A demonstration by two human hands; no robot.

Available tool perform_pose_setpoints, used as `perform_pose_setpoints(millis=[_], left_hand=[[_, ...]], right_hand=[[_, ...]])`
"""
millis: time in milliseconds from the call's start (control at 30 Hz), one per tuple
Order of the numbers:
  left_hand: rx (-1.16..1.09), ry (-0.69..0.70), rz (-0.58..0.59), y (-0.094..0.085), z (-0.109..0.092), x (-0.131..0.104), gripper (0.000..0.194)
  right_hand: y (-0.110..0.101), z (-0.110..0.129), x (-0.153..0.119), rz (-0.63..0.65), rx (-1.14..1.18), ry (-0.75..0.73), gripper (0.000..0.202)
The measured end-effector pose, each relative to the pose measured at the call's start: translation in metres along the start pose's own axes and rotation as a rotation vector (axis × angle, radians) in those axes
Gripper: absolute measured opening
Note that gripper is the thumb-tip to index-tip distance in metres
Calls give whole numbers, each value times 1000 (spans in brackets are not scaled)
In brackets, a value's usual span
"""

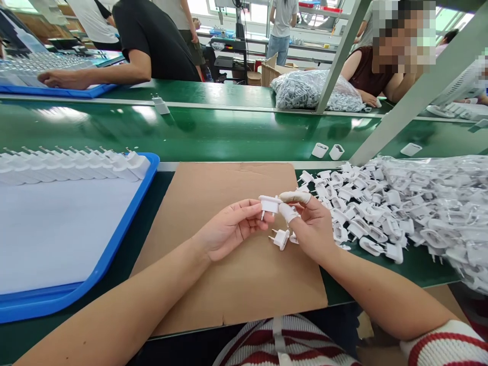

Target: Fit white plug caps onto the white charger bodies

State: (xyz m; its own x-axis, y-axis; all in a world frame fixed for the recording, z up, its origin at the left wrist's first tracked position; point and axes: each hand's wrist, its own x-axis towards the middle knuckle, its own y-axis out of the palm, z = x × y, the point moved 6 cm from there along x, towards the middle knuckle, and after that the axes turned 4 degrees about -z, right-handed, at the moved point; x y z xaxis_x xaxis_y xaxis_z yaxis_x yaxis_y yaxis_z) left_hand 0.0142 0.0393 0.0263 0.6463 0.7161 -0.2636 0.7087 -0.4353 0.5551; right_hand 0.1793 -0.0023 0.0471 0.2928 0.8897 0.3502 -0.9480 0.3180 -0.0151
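Over the cardboard sheet (229, 284), my left hand (236, 223) pinches a white plug piece (270, 204) between thumb and fingers, a metal pin pointing down from it. My right hand (310, 218), with white covers on thumb and forefinger, closes on the right end of the same piece. Just below lies another white two-pin plug piece (281, 239) on the cardboard, with one more partly hidden by my right hand. Beside my right hand spreads a heap of loose white plug pieces (354, 203).
At left, a blue tray (102, 269) holds a row of white chargers (76, 165). A clear bag (438, 203) of white pieces lies at right. Beyond runs a green conveyor belt (221, 134) carrying a few white housings (320, 150). A slanted metal post (412, 96) stands right. Co-workers sit across.
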Motion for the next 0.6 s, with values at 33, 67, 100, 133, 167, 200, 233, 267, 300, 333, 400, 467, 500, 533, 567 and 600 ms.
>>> perform_pose_setpoints(millis=[33,67,100,133,167,200,233,267,300,333,400,467,500,533,567,600], left_hand=[[31,16,-11,-2,0,0,20],[66,31,-27,-4,-1,1,21],[104,43,-47,-7,-1,1,23],[144,49,-68,-10,-1,2,24],[188,55,-91,-14,-1,3,26],[237,63,-112,-17,-2,4,27],[289,79,-132,-21,-4,5,28],[342,104,-152,-24,-6,6,29],[391,136,-175,-27,-8,7,30],[428,168,-201,-30,-11,8,31],[460,220,-254,-36,-15,10,32],[467,254,-305,-42,-16,12,35],[470,265,-326,-44,-16,13,37],[476,274,-345,-46,-16,14,39],[484,279,-360,-48,-15,15,41],[493,280,-370,-50,-14,16,42]], right_hand=[[1,2,0,14,-19,-30,18],[2,5,0,33,-44,-67,19],[3,7,-1,59,-76,-106,20],[5,10,-1,87,-109,-142,21],[7,11,-1,114,-139,-170,21],[8,12,-2,135,-163,-191,21],[10,13,-2,153,-179,-204,22],[11,13,-2,166,-188,-212,22],[12,12,-2,175,-192,-214,22],[13,11,-2,182,-194,-215,23],[14,9,-2,201,-205,-207,25],[16,6,-3,228,-227,-204,28],[17,5,-4,245,-244,-207,29],[18,3,-5,264,-264,-211,31],[19,1,-5,286,-285,-212,31],[20,-1,-6,310,-305,-210,32]])
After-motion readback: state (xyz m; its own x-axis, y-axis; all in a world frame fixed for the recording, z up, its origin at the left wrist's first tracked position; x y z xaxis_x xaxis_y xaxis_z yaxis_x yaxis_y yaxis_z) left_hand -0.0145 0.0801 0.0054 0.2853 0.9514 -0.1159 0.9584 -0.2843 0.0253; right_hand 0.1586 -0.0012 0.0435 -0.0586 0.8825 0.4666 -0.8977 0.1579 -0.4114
